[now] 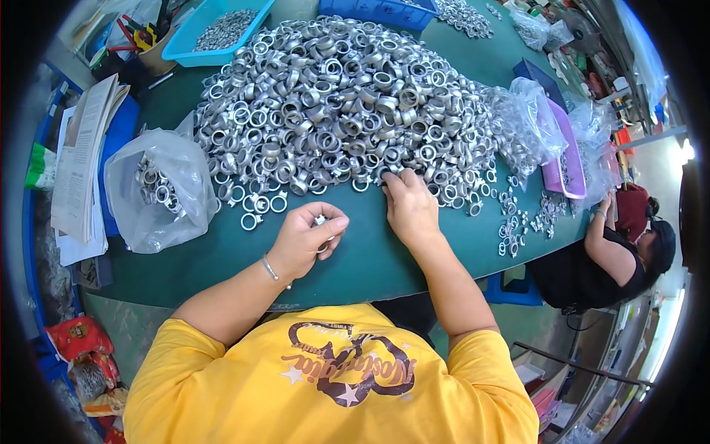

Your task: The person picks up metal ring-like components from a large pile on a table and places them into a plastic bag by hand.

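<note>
A large heap of silvery metal rings (325, 96) with small lugs covers the middle of the green table (355, 251). In front of it, my left hand (307, 235) is closed around a metal ring (322, 243), part of which shows between thumb and fingers. My right hand (412, 211) reaches to the heap's near edge, its fingers bent and pinched on a ring there; the fingertips partly hide it. Several loose rings (255, 207) lie along the near left side of the heap. Smaller metal pieces (512, 229) are scattered to the right.
A clear plastic bag (159, 222) with rings stands at left, beside stacked papers (81, 163). Behind are a light-blue tray (194, 55) of small parts and a blue bin (381, 10). A purple basket (568, 159) and plastic bags lie right, where a person (617, 259) sits.
</note>
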{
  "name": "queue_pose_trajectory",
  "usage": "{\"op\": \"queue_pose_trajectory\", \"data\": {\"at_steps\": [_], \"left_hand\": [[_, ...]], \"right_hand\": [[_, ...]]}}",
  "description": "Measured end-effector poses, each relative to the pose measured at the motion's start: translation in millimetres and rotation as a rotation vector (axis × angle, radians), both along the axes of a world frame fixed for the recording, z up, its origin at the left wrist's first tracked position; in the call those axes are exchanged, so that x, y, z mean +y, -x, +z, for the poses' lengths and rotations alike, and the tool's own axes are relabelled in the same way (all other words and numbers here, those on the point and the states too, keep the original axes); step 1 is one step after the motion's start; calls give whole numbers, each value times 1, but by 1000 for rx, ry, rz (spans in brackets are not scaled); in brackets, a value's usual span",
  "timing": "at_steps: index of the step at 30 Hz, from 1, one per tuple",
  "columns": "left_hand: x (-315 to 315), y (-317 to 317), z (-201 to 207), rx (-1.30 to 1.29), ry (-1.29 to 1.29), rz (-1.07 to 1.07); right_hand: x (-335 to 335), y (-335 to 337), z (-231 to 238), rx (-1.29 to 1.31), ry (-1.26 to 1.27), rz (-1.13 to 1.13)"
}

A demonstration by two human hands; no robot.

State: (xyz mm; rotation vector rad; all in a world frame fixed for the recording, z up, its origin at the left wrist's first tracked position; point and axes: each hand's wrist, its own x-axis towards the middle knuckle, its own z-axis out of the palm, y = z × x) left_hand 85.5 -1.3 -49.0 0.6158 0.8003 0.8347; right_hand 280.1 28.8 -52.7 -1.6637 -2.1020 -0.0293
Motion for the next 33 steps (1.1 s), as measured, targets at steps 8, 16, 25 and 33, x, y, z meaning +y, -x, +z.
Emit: {"op": "queue_pose_trajectory", "data": {"at_steps": [8,16,25,33], "left_hand": [[-3,-4,-1,121,-132,-19],[-6,-2,-3,468,-773,30],[-7,-2,5,418,-465,11],[-6,-3,0,404,-750,32]], "right_hand": [[-31,8,14,680,117,311],[-57,19,6,1388,418,215],[-60,15,4,1587,523,339],[-65,17,-3,1561,499,275]]}}
